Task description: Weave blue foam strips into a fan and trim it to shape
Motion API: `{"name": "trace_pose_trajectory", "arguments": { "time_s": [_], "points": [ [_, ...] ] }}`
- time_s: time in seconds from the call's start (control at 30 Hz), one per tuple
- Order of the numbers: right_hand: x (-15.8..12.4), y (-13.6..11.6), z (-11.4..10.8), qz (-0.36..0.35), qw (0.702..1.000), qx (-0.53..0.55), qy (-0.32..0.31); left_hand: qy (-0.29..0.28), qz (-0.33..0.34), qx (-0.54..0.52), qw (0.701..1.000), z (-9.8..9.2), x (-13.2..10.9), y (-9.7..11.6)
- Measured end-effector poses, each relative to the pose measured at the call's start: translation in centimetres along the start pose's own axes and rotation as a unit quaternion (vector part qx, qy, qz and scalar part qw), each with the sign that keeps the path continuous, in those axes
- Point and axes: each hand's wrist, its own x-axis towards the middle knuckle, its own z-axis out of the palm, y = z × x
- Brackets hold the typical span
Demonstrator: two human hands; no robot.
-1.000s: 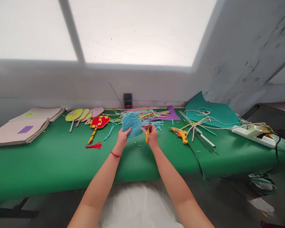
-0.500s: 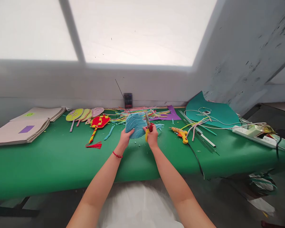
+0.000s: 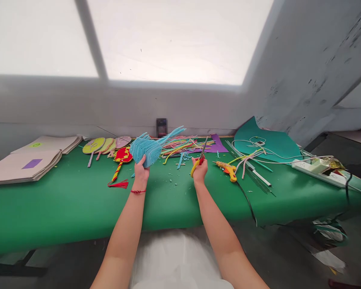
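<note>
Blue woven strips form the flat fan-shaped piece [image 3: 146, 149] that our left hand [image 3: 141, 171] holds up above the green-covered surface [image 3: 63, 200], its grip pinched on the lower edge; loose blue strip ends trail off to the right of the piece. Our right hand [image 3: 200, 170] has its grip closed through the yellow and red handles of the scissors [image 3: 199, 159], whose blades point up and away, well apart from the woven piece. Just right of the scissors lies an orange and yellow glue gun [image 3: 228, 168]. Behind both hands sits a heap of coloured strips [image 3: 183, 144]. To the left lie a red and yellow fan with a red tassel [image 3: 123, 156] and open paper books [image 3: 30, 158]. We can read no writing or labels anywhere.
</note>
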Motion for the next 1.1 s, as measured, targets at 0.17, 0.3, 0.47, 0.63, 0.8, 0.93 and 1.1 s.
{"name": "trace_pose_trajectory", "arguments": {
  "time_s": [0.17,0.3,0.47,0.63,0.8,0.93,1.1],
  "points": [
    [0.9,1.0,-0.4,0.019,0.999,-0.006,0.025,0.014,0.001,-0.007,1.000,-0.2,0.3,0.3],
    [0.5,1.0,-0.3,0.075,0.995,0.004,-0.059,0.006,-0.002,-0.005,1.000,0.0,0.2,0.1],
    [0.1,0.6,-0.3,0.110,0.987,0.024,-0.115,0.003,0.001,-0.001,1.000,0.1,0.1,0.0],
    [0.1,0.5,-0.2,0.084,0.990,-0.002,-0.112,0.004,-0.012,0.002,1.000,0.2,-0.2,0.1],
    [-0.5,-0.4,-0.2,0.048,0.991,-0.056,-0.116,-0.010,-0.009,-0.005,1.000,0.3,-0.3,0.1],
    [-1.5,-1.3,-0.1,0.093,0.977,0.008,-0.189,-0.018,-0.014,-0.012,1.000,0.2,-0.3,0.1],
    [-2.2,-1.6,0.2,0.147,0.942,0.055,-0.297,-0.033,-0.007,-0.009,0.999,0.4,-0.7,0.1]
  ]
}}
